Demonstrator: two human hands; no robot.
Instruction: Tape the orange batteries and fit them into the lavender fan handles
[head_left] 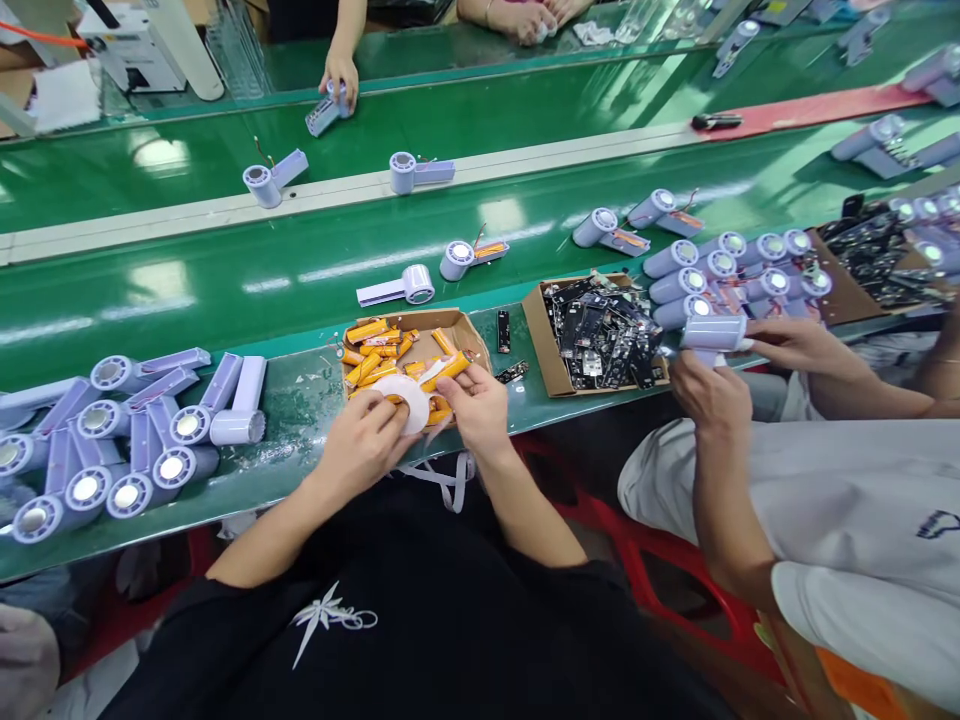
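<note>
My left hand is closed on a round white roll, over the near edge of a cardboard box. My right hand pinches an orange battery, with a whitish strip on its side, just right of the roll. Beneath both hands the box holds several orange batteries with wires. A loose white strip hangs below the hands, in front of the black shirt.
Several purple fan housings lie at left. A box of black circuit boards stands right, beside a co-worker's hands holding a housing. More housings rest on the green conveyor. Across it, another person's hand grips one.
</note>
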